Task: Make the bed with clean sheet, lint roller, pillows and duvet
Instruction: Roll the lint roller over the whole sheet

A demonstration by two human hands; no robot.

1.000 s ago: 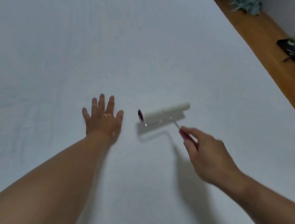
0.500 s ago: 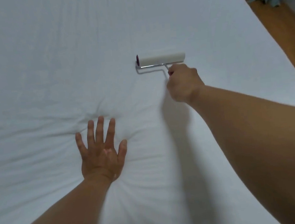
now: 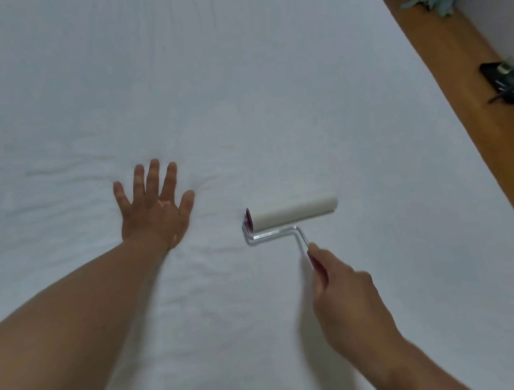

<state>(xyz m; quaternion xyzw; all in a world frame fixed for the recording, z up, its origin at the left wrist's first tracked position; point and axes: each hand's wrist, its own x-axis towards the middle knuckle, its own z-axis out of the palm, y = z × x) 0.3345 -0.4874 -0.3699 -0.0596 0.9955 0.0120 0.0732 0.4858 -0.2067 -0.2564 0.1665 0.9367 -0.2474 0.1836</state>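
Head | right hand [image 3: 349, 305] grips lint roller [image 3: 291, 215] | left hand [image 3: 154, 208] flat beside it

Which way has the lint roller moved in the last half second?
Yes: the lint roller came back toward the person; it was beyond the planted left hand, now beside it.

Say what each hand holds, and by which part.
The right hand has its grip on the red handle of the lint roller; the left hand holds nothing.
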